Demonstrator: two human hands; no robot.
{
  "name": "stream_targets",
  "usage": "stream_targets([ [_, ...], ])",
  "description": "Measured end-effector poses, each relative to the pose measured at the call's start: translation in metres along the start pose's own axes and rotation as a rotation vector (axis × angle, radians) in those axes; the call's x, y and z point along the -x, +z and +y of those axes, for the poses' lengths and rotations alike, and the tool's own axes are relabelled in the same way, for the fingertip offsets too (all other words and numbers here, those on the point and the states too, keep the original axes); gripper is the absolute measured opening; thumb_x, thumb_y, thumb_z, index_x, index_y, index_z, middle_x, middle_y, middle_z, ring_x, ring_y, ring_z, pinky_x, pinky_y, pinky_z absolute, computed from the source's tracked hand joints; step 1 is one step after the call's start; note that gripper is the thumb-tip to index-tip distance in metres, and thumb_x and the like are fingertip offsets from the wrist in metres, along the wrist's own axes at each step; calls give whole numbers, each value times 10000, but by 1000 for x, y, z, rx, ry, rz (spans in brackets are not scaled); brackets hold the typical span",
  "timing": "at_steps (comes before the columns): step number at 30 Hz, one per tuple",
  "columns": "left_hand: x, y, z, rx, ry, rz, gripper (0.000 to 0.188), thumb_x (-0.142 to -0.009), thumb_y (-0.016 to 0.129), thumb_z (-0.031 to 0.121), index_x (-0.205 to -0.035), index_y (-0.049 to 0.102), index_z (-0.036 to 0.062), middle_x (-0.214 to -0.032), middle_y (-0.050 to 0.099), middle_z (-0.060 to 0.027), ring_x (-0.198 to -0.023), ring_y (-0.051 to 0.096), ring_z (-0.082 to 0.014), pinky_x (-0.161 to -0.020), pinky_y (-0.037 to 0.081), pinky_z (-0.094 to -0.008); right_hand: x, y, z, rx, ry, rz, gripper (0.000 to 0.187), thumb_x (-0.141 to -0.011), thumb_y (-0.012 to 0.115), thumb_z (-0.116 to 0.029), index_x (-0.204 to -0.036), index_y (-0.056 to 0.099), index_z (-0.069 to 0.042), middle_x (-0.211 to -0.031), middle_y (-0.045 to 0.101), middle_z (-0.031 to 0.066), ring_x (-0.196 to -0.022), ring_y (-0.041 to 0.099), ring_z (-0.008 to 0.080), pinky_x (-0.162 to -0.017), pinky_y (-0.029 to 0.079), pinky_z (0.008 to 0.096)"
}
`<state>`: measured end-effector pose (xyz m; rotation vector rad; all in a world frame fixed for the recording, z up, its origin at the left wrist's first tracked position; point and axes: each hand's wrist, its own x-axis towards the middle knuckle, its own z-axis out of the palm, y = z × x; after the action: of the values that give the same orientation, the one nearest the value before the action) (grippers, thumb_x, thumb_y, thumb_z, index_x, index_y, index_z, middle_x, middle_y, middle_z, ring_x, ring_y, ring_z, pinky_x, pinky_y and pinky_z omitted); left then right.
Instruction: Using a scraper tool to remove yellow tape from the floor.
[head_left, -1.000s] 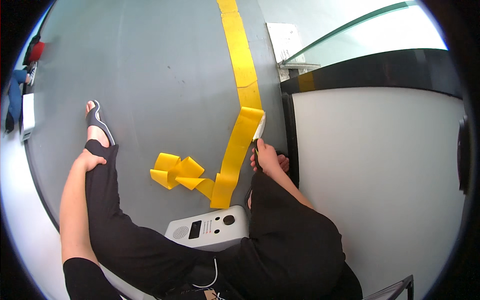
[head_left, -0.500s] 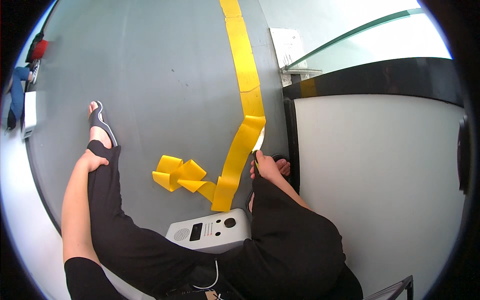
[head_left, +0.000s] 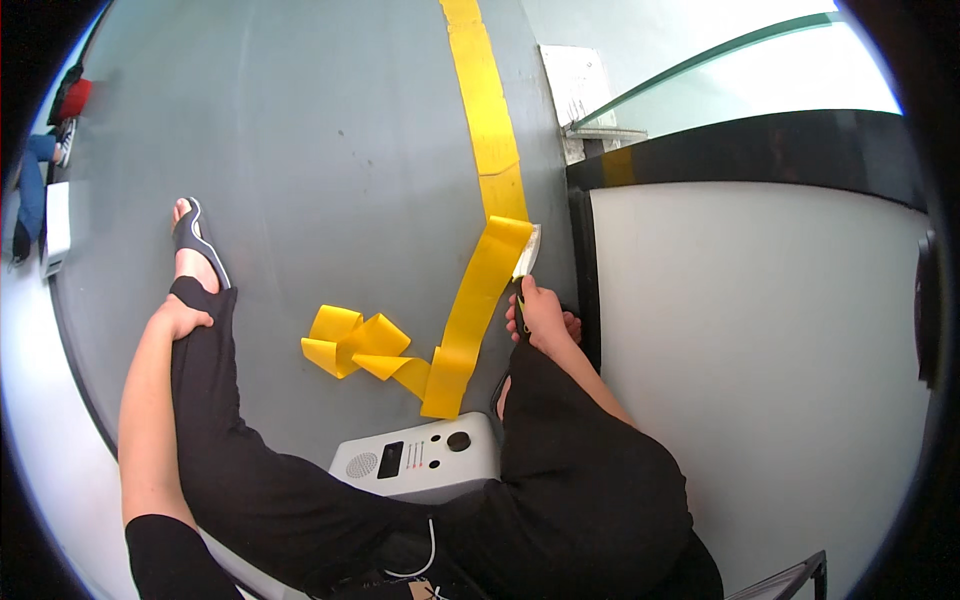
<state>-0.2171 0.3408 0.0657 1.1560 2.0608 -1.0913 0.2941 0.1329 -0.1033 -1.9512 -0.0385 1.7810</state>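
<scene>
My right hand [head_left: 541,313] is closed round the dark handle of a knife [head_left: 529,252] with a broad, shiny blade. Its blade lies along the right edge of a peeled yellow tape strip [head_left: 468,300], near where that strip meets the tape line [head_left: 484,110] stuck to the floor. Part of the blade may be hidden under the strip. Toward the left, the strip's loose end [head_left: 358,340] lies in twisted folds. My left hand [head_left: 184,316] grips my left trouser leg [head_left: 207,350] just above the ankle, its fingers partly hidden behind the leg.
A white box with knobs and a speaker grille [head_left: 420,458] stands between my legs. Close on my right is a pale panel [head_left: 750,350] with a black edge; a glass pane [head_left: 720,70] rises beyond. Another person's leg [head_left: 33,190] shows at far left.
My right hand and the knife have moved slightly forward along the tape. The blade now shows further to the right of the strip's edge. My left hand keeps its hold.
</scene>
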Motion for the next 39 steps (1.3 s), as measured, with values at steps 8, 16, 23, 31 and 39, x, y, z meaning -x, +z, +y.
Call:
stream_targets([
  [8, -5, 10, -3, -31, 28, 64, 979, -583, 822, 349, -1331, 405, -127, -1358, 488, -262, -1231, 516, -334, -1041, 424, -369, -2, -4, 30, 100, -48, -245, 511, -1009, 365, -430, -847, 538, 22, -619, 568, 114, -466, 561, 228, -474, 479, 377],
  [16, 1, 7, 0, -45, 48, 93, 936, -590, 820, 346, -1307, 444, -124, -1343, 503, -260, -1215, 530, -330, -1021, 443, -366, -3, -6, 33, -7, -44, -138, 487, -1005, 368, -455, -884, 531, -13, -645, 554, 88, -492, 561, 205, -434, 456, 361],
  [23, -9, 10, -1, -46, 30, 86, 910, -604, 811, 326, -1316, 446, -107, -1336, 513, -254, -1210, 535, -334, -1019, 442, -363, -10, -15, 31, -316, -43, -99, 454, -1012, 364, -427, -912, 521, -12, -672, 555, 91, -521, 562, 209, -471, 492, 379],
  [31, -12, 10, -5, -292, 149, 107, 689, -722, 742, 326, -1299, 517, 24, -1245, 588, -235, -1161, 563, -367, -994, 451, -406, -4, -30, 56, 424, -113, -342, 450, -934, 422, -366, -919, 653, 20, -808, 687, 144, -716, 628, 237, -740, 464, 332],
  [39, 64, 4, 62, -96, 715, 82, 456, -913, 582, 232, -1334, 504, 73, -1015, 659, -141, -886, 638, -228, -823, 490, -334, 31, -104, 71, 428, -277, -302, 295, -884, 599, -180, -1061, 596, 55, -854, 652, 65, -799, 607, 131, -730, 469, 268],
])
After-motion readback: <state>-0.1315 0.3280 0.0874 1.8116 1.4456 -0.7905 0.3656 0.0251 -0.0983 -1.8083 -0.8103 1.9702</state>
